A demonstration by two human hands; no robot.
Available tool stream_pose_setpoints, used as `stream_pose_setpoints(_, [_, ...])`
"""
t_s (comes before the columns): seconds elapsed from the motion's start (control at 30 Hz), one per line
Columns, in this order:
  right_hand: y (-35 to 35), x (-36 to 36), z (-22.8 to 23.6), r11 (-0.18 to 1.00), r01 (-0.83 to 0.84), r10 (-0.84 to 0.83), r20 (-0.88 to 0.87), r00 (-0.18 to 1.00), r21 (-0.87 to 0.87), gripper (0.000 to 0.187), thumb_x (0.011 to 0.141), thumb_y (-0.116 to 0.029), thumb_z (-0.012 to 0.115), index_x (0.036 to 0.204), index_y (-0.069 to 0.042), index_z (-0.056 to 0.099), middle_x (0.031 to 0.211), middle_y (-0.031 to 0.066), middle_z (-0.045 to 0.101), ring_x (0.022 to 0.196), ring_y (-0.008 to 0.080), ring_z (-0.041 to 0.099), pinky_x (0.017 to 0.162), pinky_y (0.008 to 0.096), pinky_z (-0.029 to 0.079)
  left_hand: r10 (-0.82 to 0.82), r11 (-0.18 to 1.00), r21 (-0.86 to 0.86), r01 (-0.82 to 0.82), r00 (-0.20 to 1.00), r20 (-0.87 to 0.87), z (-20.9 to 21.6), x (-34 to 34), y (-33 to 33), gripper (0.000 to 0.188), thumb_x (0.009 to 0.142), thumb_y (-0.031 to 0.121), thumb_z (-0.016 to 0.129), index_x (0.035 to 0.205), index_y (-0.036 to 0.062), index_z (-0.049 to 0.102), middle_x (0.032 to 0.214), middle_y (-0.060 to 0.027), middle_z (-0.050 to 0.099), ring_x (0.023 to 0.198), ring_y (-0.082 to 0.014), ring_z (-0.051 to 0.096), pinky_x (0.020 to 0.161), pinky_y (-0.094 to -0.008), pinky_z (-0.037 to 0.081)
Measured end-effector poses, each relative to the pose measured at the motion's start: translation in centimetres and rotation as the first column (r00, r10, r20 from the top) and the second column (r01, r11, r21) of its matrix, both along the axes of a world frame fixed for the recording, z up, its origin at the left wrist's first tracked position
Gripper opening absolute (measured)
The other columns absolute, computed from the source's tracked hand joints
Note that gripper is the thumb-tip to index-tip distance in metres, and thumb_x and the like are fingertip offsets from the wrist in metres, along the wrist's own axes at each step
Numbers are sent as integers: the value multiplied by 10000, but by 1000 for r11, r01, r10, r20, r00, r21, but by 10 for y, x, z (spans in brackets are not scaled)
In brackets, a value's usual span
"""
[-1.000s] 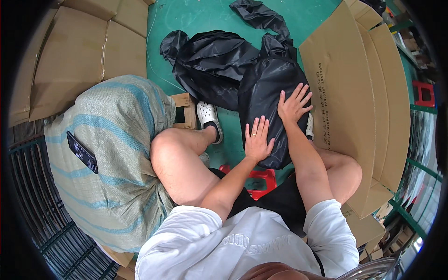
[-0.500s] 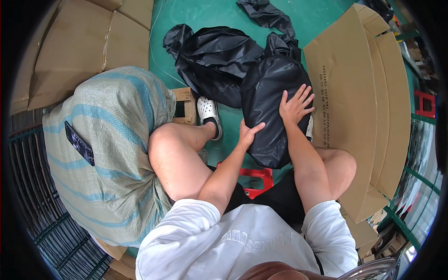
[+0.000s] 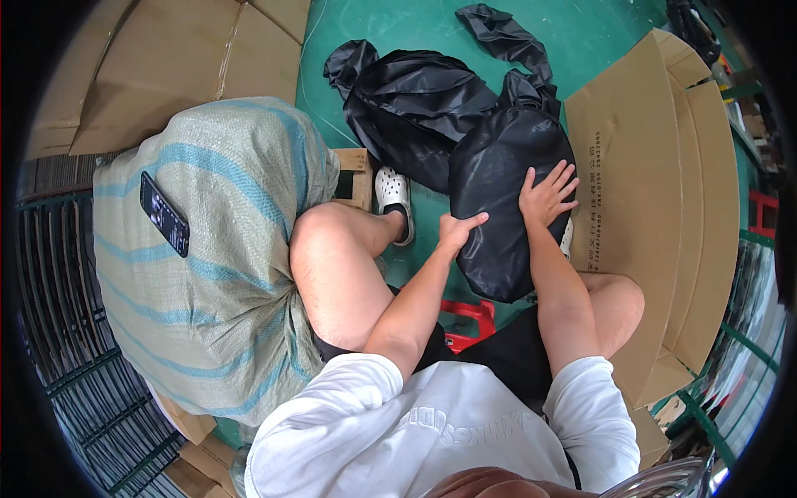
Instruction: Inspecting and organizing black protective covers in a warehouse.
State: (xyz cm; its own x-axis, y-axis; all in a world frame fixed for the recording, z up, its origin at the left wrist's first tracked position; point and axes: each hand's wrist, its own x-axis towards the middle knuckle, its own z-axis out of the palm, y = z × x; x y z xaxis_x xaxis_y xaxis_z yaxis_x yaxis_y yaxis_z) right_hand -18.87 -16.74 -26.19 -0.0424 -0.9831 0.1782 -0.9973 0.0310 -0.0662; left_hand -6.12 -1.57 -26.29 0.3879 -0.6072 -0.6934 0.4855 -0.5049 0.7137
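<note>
A plump bundle of shiny black fabric [image 3: 500, 199] lies between my knees, its rounded end toward me. My left hand [image 3: 459, 232] grips its left side, with the thumb on top and the other fingers tucked out of sight against the fabric. On the right side of the bundle, my right hand [image 3: 548, 195] rests flat with its fingers spread. A gathered heap of black fabric [image 3: 419, 100] adjoins the bundle on its far left. Farther off, a loose black strip [image 3: 506, 37] lies on the green floor.
A bulging striped woven sack [image 3: 224, 216] stands at my left with a phone [image 3: 164, 214] on it. To my right is an open cardboard box [image 3: 627, 166]. Large cartons [image 3: 166, 66] stand far left, near a wooden frame [image 3: 359, 174]. A red plastic stool [image 3: 469, 319] shows beneath me.
The whole view has shifted, so everything sits farther right in the picture. Both hands keep nearly the same places on the black bundle.
</note>
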Motion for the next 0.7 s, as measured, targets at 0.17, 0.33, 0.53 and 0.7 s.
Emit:
stream_pose_setpoints(0.17, [-2, -5, -3, 1000, 14, -14, -9, 1000, 1, 776, 958, -563, 405, 1549, -112, 182, 1614, 93, 166, 1459, 381, 183, 1070, 704, 212, -239, 928, 373, -13, 747, 620, 33, -32, -11, 567, 703, 353, 835, 1050, -66, 675, 1021, -232, 702, 909, -370, 690, 846, -407, 538])
stream_pose_setpoints(0.33, [-1, -4, -7, 1000, -1, 1, -9, 1000, -1, 775, 961, -568, 397, 1548, -110, 182, 1613, 95, 170, 1457, 381, 187, 1070, 700, 220, -245, 952, 305, -23, 542, 804, 25, -43, -4, 654, 731, 414, 788, 1124, -80, 613, 1031, -264, 675, 991, -427, 632, 871, -500, 493])
stream_pose_setpoints(0.53, [0, -3, -4, 1000, -11, 11, 11, 1000, 1, 779, 957, -552, 412, 1545, -92, 189, 1611, 111, 165, 1462, 392, 162, 1069, 714, 199, 63, 998, 27, -63, 998, -3, -17, -3, 8, 539, 688, 269, 870, 1058, -64, 666, 1008, -146, 713, 897, -229, 691, 838, -344, 532])
stream_pose_setpoints(0.7, [0, -2, -5, 1000, -1, 1, -10, 1000, 11, 782, 959, -576, 397, 1548, -109, 183, 1613, 94, 166, 1458, 381, 182, 1063, 705, 225, -41, 996, 69, 48, 995, -91, -14, 14, 11, 609, 707, 294, 861, 1091, -118, 630, 1011, -179, 702, 890, -252, 694, 839, -352, 541])
